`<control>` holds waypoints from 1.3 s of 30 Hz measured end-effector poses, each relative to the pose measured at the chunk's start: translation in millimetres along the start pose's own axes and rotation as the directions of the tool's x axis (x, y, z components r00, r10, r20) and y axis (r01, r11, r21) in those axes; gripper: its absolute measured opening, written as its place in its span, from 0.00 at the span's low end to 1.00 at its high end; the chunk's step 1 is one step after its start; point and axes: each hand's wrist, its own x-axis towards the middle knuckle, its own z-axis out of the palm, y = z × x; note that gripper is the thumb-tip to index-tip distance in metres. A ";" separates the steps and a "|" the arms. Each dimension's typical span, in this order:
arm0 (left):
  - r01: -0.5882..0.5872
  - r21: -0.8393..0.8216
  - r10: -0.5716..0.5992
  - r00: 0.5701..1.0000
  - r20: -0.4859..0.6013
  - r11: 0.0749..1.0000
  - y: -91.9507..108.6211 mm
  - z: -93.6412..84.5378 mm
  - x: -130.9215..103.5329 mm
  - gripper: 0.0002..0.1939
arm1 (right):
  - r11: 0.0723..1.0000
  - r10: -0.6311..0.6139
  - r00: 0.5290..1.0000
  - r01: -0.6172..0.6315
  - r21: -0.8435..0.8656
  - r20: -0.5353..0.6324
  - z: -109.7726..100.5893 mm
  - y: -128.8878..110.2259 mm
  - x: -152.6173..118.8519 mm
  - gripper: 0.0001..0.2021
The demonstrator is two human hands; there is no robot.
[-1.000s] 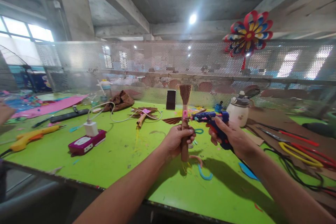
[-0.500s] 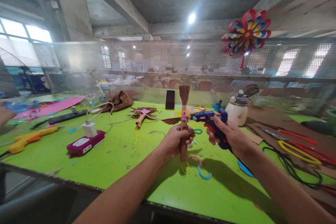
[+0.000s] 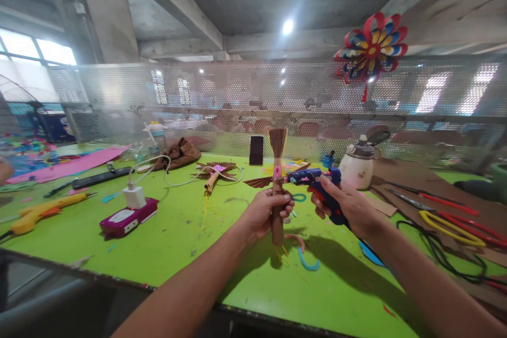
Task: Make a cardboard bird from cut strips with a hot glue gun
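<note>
Hardly anything has moved: left hand (image 3: 264, 214) clamped round the brown tube (image 3: 278, 229); right hand (image 3: 350, 205) gripping a glue gun (image 3: 311, 176) beside it.

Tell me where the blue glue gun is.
In the head view, right of centre: the right hand holds the blue glue gun, pointing toward the brown roll.

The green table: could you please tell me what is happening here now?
The person's left hand grips a brown tube upright. The right hand holds a blue glue gun close to the pink loop on the tube; whether they touch is unclear. A yellow glue gun lies on the table, at left.
</note>
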 end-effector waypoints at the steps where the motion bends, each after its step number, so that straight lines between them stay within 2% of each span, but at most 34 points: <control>1: 0.000 -0.002 0.000 1.000 0.004 1.000 0.1 0.0 0.0 0.07 | 1.000 0.004 1.000 -0.004 -0.005 -0.007 0.3 -0.7 -0.3 0.18; 9: 0.006 -0.004 -0.006 0.999 0.037 1.000 0.0 0.8 -1.3 0.07 | 0.999 -0.023 0.999 0.022 -0.027 -0.038 2.2 -5.6 -2.3 0.18; 19: 0.036 -0.026 -0.036 0.999 0.023 0.999 4.1 1.2 -1.7 0.08 | 0.993 -0.037 0.999 0.034 -0.109 -0.021 -3.4 -3.8 -1.6 0.20; 25: 0.026 -0.018 -0.025 0.998 0.053 1.000 1.4 -0.5 -0.3 0.07 | 0.996 -0.056 0.998 0.055 -0.077 -0.012 0.6 -6.6 -2.9 0.18; 39: 0.030 -0.029 -0.030 1.000 -0.008 0.999 4.6 -0.4 -0.6 0.07 | 0.993 -0.041 0.999 0.038 -0.113 -0.026 -2.8 -5.4 -1.3 0.20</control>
